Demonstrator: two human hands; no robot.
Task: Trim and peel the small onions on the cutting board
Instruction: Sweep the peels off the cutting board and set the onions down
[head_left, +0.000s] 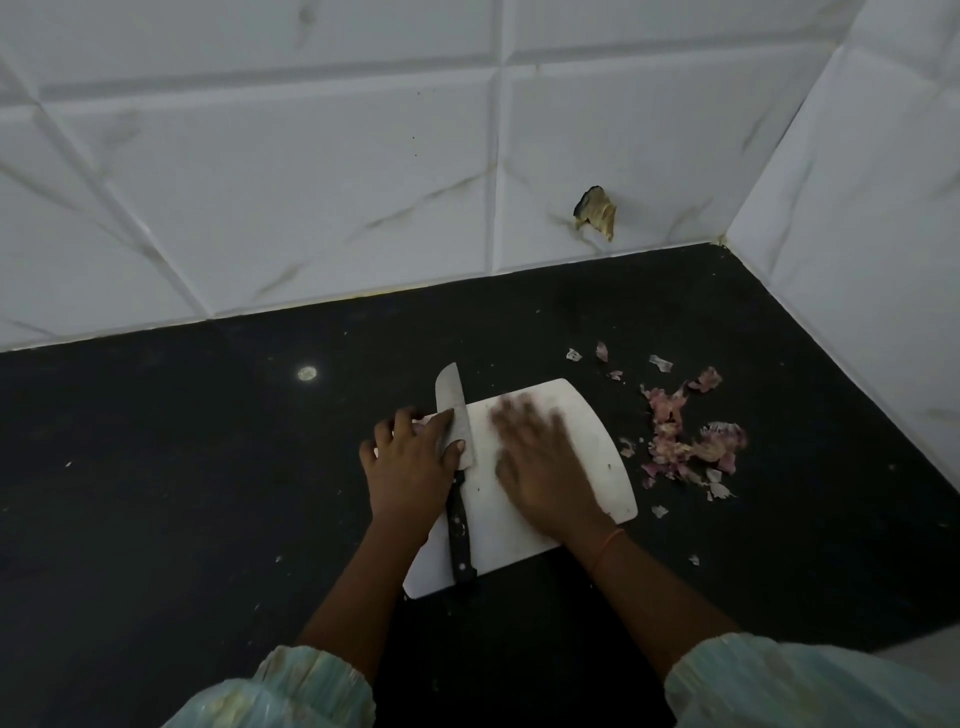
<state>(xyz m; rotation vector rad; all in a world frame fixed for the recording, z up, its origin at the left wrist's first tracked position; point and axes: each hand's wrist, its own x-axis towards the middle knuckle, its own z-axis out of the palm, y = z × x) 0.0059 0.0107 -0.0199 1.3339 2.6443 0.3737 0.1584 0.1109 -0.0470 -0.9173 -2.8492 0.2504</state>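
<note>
Left hand (410, 457) cupped over small onions (415, 427) at cutting board's (587, 415) left edge, touching knife (457, 415) blade — grip probably curled. Right hand (540, 462) flat, fingers spread, blurred. Peels (685, 441) on worktop (182, 467).

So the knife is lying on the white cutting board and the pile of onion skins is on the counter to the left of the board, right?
Not quite. The head view shows the pile of onion skins on the counter to the right of the white cutting board, not the left. The rest holds: the knife lies on the board.
</note>
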